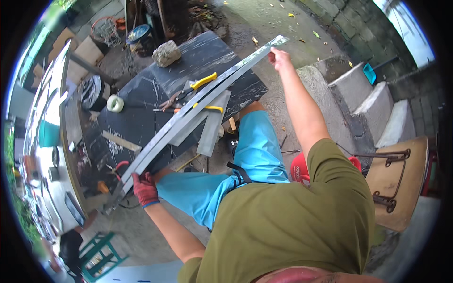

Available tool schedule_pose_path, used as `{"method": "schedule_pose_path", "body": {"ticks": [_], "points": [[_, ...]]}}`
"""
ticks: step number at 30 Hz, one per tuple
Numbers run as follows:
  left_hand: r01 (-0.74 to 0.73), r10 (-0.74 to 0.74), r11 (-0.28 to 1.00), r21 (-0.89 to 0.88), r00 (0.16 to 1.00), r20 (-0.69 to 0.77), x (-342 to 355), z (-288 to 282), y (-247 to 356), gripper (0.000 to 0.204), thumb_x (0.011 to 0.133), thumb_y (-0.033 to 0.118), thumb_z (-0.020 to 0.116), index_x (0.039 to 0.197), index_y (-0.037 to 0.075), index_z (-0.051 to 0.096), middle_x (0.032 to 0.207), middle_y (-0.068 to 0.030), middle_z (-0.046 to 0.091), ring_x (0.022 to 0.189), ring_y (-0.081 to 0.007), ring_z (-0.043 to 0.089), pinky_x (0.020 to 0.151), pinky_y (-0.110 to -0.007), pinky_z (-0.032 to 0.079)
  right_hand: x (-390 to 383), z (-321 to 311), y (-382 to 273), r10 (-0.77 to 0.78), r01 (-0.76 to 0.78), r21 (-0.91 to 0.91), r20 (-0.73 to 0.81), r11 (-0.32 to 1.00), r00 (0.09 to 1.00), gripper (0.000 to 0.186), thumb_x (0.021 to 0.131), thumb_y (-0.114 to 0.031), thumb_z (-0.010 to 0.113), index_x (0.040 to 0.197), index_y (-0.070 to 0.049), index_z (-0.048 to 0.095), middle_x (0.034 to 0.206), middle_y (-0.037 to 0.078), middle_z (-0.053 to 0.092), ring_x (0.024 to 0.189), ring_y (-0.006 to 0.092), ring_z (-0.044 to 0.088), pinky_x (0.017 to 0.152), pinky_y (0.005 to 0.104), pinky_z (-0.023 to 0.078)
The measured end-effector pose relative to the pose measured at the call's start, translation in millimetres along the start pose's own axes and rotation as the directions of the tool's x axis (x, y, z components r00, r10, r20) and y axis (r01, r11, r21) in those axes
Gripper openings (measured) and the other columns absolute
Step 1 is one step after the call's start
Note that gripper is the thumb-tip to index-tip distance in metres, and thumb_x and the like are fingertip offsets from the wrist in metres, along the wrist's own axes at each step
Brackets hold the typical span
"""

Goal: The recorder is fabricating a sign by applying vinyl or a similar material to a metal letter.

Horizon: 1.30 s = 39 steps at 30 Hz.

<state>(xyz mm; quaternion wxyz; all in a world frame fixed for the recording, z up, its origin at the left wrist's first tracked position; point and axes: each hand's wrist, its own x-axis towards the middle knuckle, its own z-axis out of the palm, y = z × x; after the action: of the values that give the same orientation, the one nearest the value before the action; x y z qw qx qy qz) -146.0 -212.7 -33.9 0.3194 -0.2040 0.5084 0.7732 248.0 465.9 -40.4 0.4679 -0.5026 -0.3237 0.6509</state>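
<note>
A long, thin grey metal strip (163, 137), apparently folded lengthwise, runs slantwise across the work surface. My left hand (145, 189), in a red glove, is closed on its lower left part. Bare, my right hand (279, 59) pinches the strip close to its far right end. Beneath it, snips with yellow handles (205, 81) rest on a black marble-patterned board (198, 52); the strip hides part of them. Short flat metal pieces (211, 129) lie beside the strip, near my knee. Red-handled pliers (119, 168) are by my left hand.
A rough stone (166, 53) and a white tape roll (115, 103) sit on the board. Beyond stand a paint bucket (139, 35) and a black bin (94, 92). Concrete steps (354, 87) and a folding-leg table (401, 184) are at right, a green stool (101, 254) at lower left.
</note>
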Motion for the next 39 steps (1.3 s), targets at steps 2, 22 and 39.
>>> {"method": "schedule_pose_path", "body": {"ticks": [2, 22, 39], "points": [[0.0, 0.0, 1.0, -0.003, 1.0, -0.02, -1.8, 7.4, 3.7, 0.041, 0.102, 0.048, 0.068, 0.109, 0.008, 0.07, 0.092, -0.0066, 0.076, 0.074, -0.0195, 0.068, 0.056, -0.027, 0.056, 3.0, -4.7, 3.0, 0.009, -0.01, -0.006, -0.025, 1.0, 1.0, 0.007, 0.098, -0.016, 0.075, 0.096, -0.011, 0.07, 0.085, 0.004, 0.076, 0.068, 0.0164, 0.07, 0.053, 0.0304, 0.049], [0.019, -0.01, 0.997, 0.077, 0.994, -0.113, -8.7, 16.5, 0.4, 0.045, 0.102, 0.052, 0.065, 0.118, 0.01, 0.065, 0.104, -0.0071, 0.074, 0.079, -0.0178, 0.064, 0.058, -0.026, 0.054, 7.5, 13.5, 9.9, -0.101, 0.099, -0.042, -0.045, 0.994, 0.994, 0.014, 0.096, -0.013, 0.077, 0.102, -0.009, 0.065, 0.086, 0.004, 0.076, 0.071, 0.0155, 0.074, 0.051, 0.0276, 0.047], [-0.465, 0.399, 0.709, 0.53, 0.884, 0.242, -3.3, -44.5, -14.2, 0.049, 0.11, 0.041, 0.053, 0.149, 0.012, 0.048, 0.119, -0.0179, 0.071, 0.093, -0.0238, 0.066, 0.074, -0.029, 0.056, 60.0, 38.2, 60.7, 0.158, -0.161, 0.035, 0.08, 0.986, 0.984, 0.015, 0.095, -0.01, 0.074, 0.108, -0.008, 0.066, 0.097, 0.008, 0.071, 0.084, 0.0244, 0.069, 0.075, 0.0421, 0.06]]}}
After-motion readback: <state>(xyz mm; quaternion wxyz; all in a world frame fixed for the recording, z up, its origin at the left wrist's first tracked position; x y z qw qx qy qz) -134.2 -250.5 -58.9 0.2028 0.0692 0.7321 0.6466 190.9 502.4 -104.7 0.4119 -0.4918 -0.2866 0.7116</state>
